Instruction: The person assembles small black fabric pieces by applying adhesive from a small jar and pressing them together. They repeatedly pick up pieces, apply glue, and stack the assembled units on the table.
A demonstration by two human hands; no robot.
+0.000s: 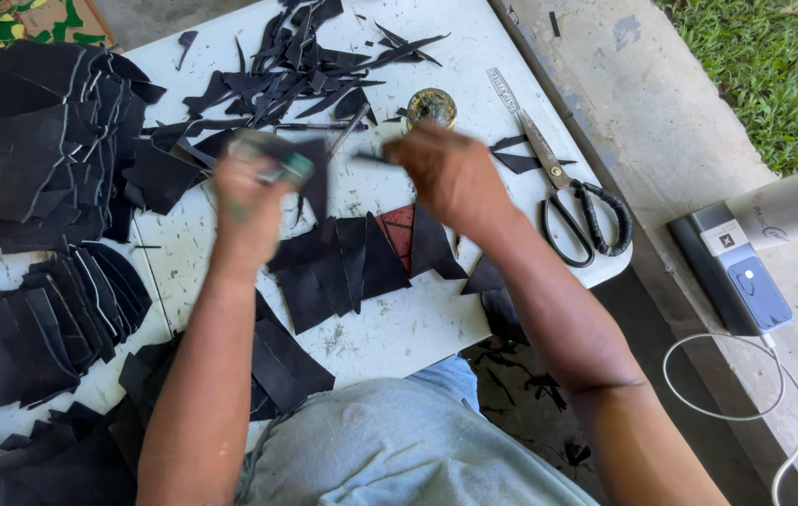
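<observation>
Above the white worktop [474, 75], left hand [247, 201] grips a black leather piece [310, 173]; right hand [450, 173] pinches a thin tool, blurred. Coating step, seemingly; next stroke needs steadiness.

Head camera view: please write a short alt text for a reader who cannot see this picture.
A person's left hand lifts a black cut piece over a white table while the blurred right hand reaches toward it. Black piles, scraps, a small open tin and scissors lie around.

White table [474, 112] bears black cut pieces [43, 159], scissors [577, 201].
</observation>
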